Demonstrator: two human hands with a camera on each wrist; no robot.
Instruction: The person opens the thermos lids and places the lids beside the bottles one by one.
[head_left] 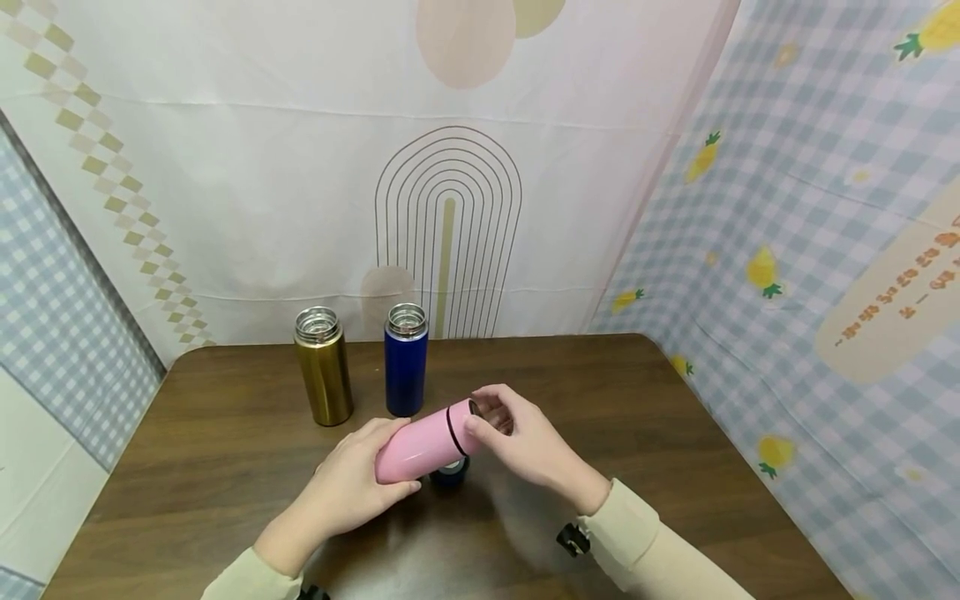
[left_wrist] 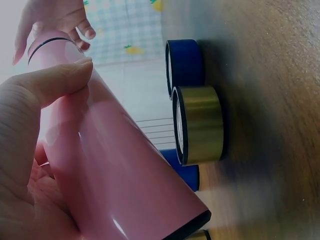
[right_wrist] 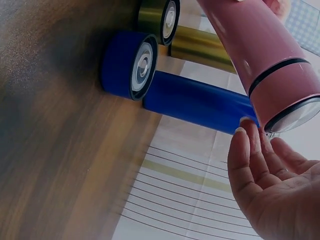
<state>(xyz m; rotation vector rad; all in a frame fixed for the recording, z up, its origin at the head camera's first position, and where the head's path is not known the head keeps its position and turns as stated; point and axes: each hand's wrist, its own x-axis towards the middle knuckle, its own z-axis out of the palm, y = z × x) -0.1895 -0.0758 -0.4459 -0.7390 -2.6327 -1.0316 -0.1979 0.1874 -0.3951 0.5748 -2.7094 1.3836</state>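
A pink thermos bottle (head_left: pixel 418 451) with its pink lid (right_wrist: pixel 285 92) on is held tilted above the table, the lid end up and to the right. My left hand (head_left: pixel 351 481) grips its body, thumb along the near side in the left wrist view. By the lid, my right hand (head_left: pixel 525 437) has its fingers spread and loosely bent; contact with the lid cannot be made out. Beneath the bottle, a blue lid (right_wrist: pixel 122 65) and a gold lid (left_wrist: pixel 202 125) sit on the table; the gold one is hidden in the head view.
Behind the hands, a gold bottle (head_left: pixel 326 379) and a blue bottle (head_left: pixel 405 375) stand upright without lids on the brown wooden table (head_left: pixel 600 400). A patterned white cloth (head_left: pixel 285 200) hangs at the back, and a checked cloth (head_left: pixel 750 333) hangs on the right.
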